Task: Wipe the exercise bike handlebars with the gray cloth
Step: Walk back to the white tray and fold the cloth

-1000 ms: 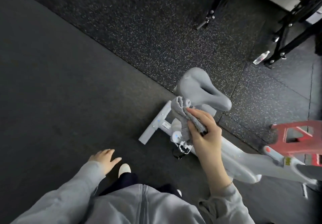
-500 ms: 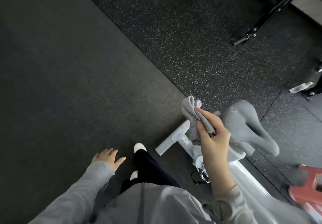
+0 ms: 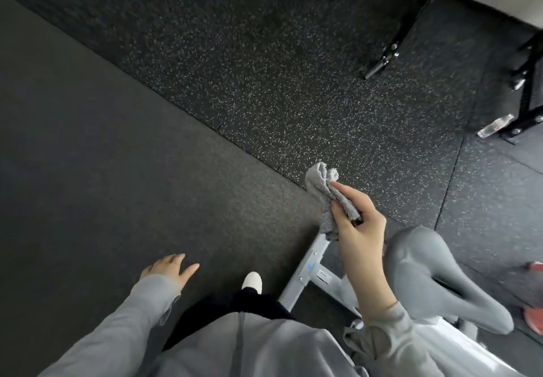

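My right hand (image 3: 357, 224) grips a bunched gray cloth (image 3: 324, 191) in the air, left of and above the exercise bike's gray saddle (image 3: 423, 274). The bike's white frame (image 3: 308, 276) and its floor stabiliser bar lie below the cloth at the lower right. No handlebars are in view. My left hand (image 3: 167, 268) hangs open and empty at the lower left, fingers spread, over the dark floor mat.
A white shoe tip (image 3: 252, 281) shows by the stabiliser bar. Black rack legs (image 3: 390, 50) stand on the speckled rubber floor at the upper right. A clear plastic bottle (image 3: 495, 125) lies near them. Something red (image 3: 533, 315) sits at the right edge.
The view has swung left, so the saddle and bike slid toward the lower right. My right hand with the cloth has come off the saddle area and is now held over the floor.
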Action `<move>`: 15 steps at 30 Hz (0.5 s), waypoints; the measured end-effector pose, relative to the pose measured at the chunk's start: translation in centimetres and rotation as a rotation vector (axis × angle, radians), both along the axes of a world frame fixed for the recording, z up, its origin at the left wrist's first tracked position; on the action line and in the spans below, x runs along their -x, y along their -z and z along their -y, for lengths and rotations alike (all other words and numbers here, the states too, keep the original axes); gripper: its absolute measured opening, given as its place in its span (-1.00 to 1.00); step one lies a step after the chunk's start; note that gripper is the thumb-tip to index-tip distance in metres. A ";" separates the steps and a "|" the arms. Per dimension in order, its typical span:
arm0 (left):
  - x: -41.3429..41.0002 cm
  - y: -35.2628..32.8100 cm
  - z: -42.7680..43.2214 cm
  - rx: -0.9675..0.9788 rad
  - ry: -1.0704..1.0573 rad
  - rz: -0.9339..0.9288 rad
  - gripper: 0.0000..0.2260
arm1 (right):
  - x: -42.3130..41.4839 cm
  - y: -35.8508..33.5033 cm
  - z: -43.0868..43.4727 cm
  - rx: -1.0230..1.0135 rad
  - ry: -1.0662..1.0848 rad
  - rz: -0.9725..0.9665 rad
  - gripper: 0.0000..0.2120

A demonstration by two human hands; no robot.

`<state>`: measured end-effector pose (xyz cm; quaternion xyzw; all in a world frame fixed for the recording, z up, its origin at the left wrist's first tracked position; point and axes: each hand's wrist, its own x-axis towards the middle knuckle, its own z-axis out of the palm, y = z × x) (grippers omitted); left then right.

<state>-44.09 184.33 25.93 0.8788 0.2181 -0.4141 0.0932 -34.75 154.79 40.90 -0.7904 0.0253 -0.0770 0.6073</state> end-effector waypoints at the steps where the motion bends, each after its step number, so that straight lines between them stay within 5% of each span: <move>1: -1.8 -0.3 -0.1 0.010 0.017 0.011 -0.44 | -1.1 -0.1 0.0 -0.001 0.011 0.004 -0.60; 15: -28.4 0.8 -0.1 0.064 0.491 0.028 -0.45 | -15.2 1.0 -1.4 0.062 0.380 -0.016 -0.73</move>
